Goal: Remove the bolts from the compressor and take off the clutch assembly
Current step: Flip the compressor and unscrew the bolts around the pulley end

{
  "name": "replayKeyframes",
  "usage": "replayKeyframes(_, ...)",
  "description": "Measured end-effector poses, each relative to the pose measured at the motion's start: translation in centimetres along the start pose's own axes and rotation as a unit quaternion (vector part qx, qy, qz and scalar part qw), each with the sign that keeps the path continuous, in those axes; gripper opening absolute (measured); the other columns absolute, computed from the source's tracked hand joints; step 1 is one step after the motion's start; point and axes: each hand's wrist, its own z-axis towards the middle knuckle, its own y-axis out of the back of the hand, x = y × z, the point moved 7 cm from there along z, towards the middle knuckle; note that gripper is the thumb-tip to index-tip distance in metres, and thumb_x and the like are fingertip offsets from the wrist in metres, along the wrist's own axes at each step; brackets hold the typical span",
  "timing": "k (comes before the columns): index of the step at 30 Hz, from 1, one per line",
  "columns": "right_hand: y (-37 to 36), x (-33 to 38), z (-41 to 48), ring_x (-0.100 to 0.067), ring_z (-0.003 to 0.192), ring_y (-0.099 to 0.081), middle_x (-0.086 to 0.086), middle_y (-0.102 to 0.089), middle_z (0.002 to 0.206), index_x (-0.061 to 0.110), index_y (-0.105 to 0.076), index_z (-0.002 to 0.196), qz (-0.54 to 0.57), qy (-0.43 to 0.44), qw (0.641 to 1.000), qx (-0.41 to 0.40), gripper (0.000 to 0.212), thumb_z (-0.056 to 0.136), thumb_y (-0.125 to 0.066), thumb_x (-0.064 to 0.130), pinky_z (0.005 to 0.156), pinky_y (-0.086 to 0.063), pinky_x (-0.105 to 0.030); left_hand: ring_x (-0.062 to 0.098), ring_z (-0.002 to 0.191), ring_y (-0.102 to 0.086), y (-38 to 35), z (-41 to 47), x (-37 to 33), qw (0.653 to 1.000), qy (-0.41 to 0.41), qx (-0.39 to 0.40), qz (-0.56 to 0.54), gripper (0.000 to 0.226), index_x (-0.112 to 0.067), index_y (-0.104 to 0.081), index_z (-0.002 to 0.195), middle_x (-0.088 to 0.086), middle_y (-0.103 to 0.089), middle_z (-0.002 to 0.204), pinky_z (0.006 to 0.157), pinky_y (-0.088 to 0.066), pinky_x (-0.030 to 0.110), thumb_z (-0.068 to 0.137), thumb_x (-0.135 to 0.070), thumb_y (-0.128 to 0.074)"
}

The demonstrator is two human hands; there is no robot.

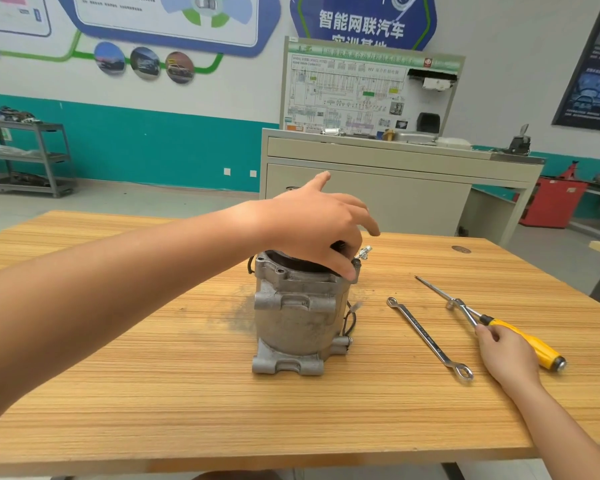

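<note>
A grey aluminium compressor (pixel 298 317) stands upright in the middle of the wooden table (pixel 153 375), its dark clutch end facing up. My left hand (pixel 319 223) reaches over that top with fingers spread. One fingertip touches the upper flange beside a bolt (pixel 356 262) at the right corner. The hand hides most of the clutch. To the right, my right hand (pixel 503 351) pinches the near end of a small wrench (pixel 463 308). That wrench lies across the shaft of a yellow-handled screwdriver (pixel 527 341).
A long double ring spanner (pixel 430 337) lies on the table between the compressor and my right hand. A black wire (pixel 349 323) hangs on the compressor's right side. A beige training cabinet (pixel 378 188) stands behind the table, and a metal shelf cart (pixel 32 157) stands far left.
</note>
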Motion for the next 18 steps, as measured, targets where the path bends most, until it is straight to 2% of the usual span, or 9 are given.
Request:
replayKeyframes(2,0.0,0.0,0.0,-0.025,0.065,-0.043,0.002,-0.045,0.058,0.000,-0.063,0.090,-0.001,-0.001,1.000,-0.001,0.029,0.095,-0.046,0.024,0.054,-0.025,-0.032,0.007,0.140,-0.016,0.3,0.1,0.0,0.998,0.003,0.031,-0.060,0.029,-0.033,-0.065,0.107,-0.017,-0.031,0.149,0.107,-0.004,0.064,0.083,-0.050,-0.062)
replayKeyframes(3,0.0,0.0,0.0,-0.025,0.065,-0.043,0.002,-0.046,0.058,0.001,-0.063,0.090,0.000,-0.002,1.000,-0.001,0.029,0.095,-0.046,0.024,0.053,-0.025,-0.032,0.006,0.140,-0.014,0.4,0.2,0.1,0.996,0.003,0.048,-0.077,0.026,-0.036,-0.063,0.107,-0.017,-0.030,0.149,0.107,-0.006,0.062,0.082,-0.044,-0.065)
replayKeyframes(5,0.1,0.0,0.0,-0.025,0.065,-0.044,0.002,-0.046,0.059,0.001,-0.063,0.091,0.001,-0.003,1.000,-0.001,0.029,0.096,-0.045,0.024,0.053,-0.025,-0.032,0.006,0.140,-0.013,0.5,0.3,0.1,0.994,-0.002,0.064,-0.090,0.015,-0.039,-0.061,0.097,-0.018,-0.033,0.147,0.109,-0.015,0.055,0.084,-0.032,-0.066)
replayKeyframes(7,0.0,-0.1,0.1,-0.025,0.066,-0.044,0.000,-0.047,0.060,0.001,-0.063,0.092,0.002,-0.002,1.000,-0.001,0.030,0.096,-0.045,0.025,0.054,-0.026,-0.032,0.006,0.139,-0.015,0.6,0.4,0.3,0.993,0.000,0.054,-0.106,0.013,-0.039,-0.058,0.090,-0.019,-0.039,0.143,0.109,-0.022,0.047,0.087,-0.027,-0.063)
replayKeyframes(10,-0.1,0.0,0.1,-0.026,0.069,-0.045,-0.005,-0.050,0.065,0.000,-0.063,0.093,0.002,-0.001,1.000,-0.002,0.030,0.096,-0.045,0.025,0.057,-0.028,-0.032,0.005,0.135,-0.026,0.7,0.5,0.5,0.992,0.014,0.019,-0.127,0.002,-0.031,-0.063,0.088,-0.018,-0.048,0.136,0.107,-0.029,0.043,0.088,-0.030,-0.062)
replayKeyframes(12,-0.2,-0.1,0.2,-0.026,0.069,-0.045,-0.006,-0.051,0.066,0.001,-0.063,0.092,0.005,0.000,1.000,-0.002,0.030,0.096,-0.045,0.025,0.057,-0.028,-0.032,0.007,0.129,-0.037,0.8,0.6,0.8,0.990,0.021,-0.004,-0.137,0.005,-0.027,-0.064,0.087,-0.016,-0.050,0.134,0.102,-0.035,0.041,0.088,-0.032,-0.061)
replayKeyframes(14,-0.2,-0.2,0.2,-0.027,0.069,-0.045,-0.006,-0.051,0.066,0.001,-0.062,0.091,0.009,-0.003,1.000,0.000,0.029,0.096,-0.045,0.024,0.057,-0.028,-0.033,0.006,0.117,-0.046,1.2,0.4,0.9,0.982,0.030,-0.031,-0.182,0.008,-0.023,-0.065,0.089,-0.015,-0.052,0.131,0.095,-0.040,0.029,0.088,-0.030,-0.062)
replayKeyframes(16,-0.2,-0.2,0.3,-0.028,0.068,-0.045,-0.007,-0.050,0.064,-0.002,-0.060,0.088,0.024,0.000,1.000,-0.002,0.031,0.096,-0.044,0.023,0.057,-0.028,-0.034,0.000,0.104,-0.049,2.0,-0.3,1.1,0.965,0.044,-0.080,-0.246,0.007,-0.020,-0.063,0.089,-0.012,-0.057,0.123,0.085,-0.037,0.010,0.087,-0.027,-0.064)
replayKeyframes(18,-0.1,-0.2,0.3,-0.029,0.070,-0.044,-0.010,-0.051,0.066,-0.006,-0.060,0.088,0.050,0.000,0.999,-0.007,0.034,0.097,-0.042,0.022,0.059,-0.030,-0.035,-0.004,0.093,-0.053,3.5,-2.1,1.7,0.932,0.075,-0.167,-0.314,0.005,-0.023,-0.061,0.087,-0.011,-0.063,0.105,0.080,-0.039,0.006,0.085,-0.023,-0.066)
